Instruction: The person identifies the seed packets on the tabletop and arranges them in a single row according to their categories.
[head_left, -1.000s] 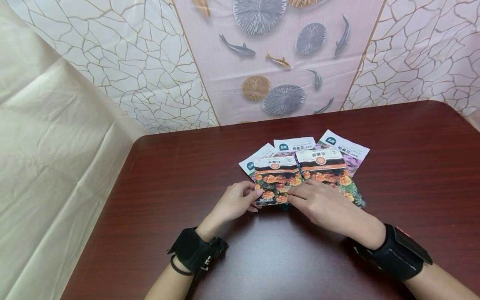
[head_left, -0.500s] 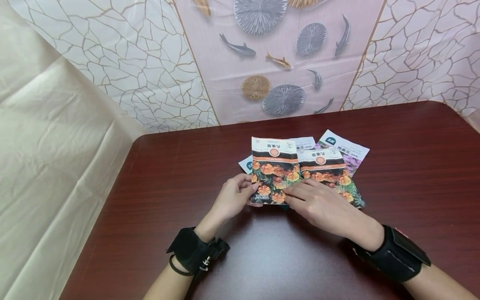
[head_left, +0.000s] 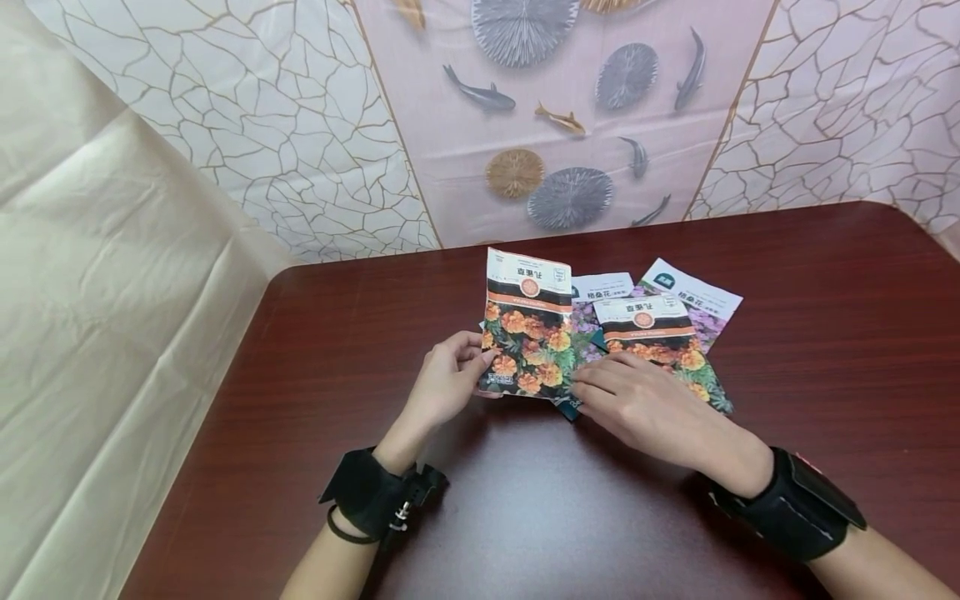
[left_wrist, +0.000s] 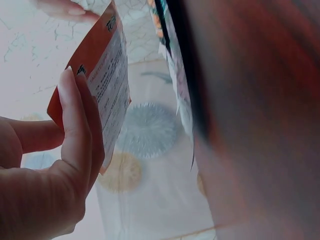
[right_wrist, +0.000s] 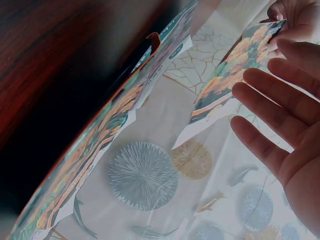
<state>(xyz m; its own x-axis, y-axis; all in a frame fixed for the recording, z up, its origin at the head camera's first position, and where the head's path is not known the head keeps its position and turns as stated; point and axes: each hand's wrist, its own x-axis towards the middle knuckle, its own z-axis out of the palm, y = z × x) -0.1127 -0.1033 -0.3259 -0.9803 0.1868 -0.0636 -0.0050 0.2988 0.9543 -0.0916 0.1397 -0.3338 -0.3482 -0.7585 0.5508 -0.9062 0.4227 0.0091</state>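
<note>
My left hand pinches a seed packet printed with orange marigolds, thumb on the front and fingers behind. The packet is raised off the table, its printed text upside down in the head view. Its back, with an orange band and small print, shows in the left wrist view, where my left hand grips one end. My right hand is beside the packet's lower right corner. In the right wrist view its fingers are extended and hold nothing. A second marigold seed packet lies partly hidden behind my right hand.
Seed packets with purple flowers lie fanned out on the dark red table, one in the middle and one at the right. Another is mostly covered by the raised packet. A patterned cloth hangs behind the table.
My left hand has raised the marigold packet and drawn it left, away from my right hand. It now stands more upright, and more of the purple-flowered packet shows. My right hand has barely moved.
</note>
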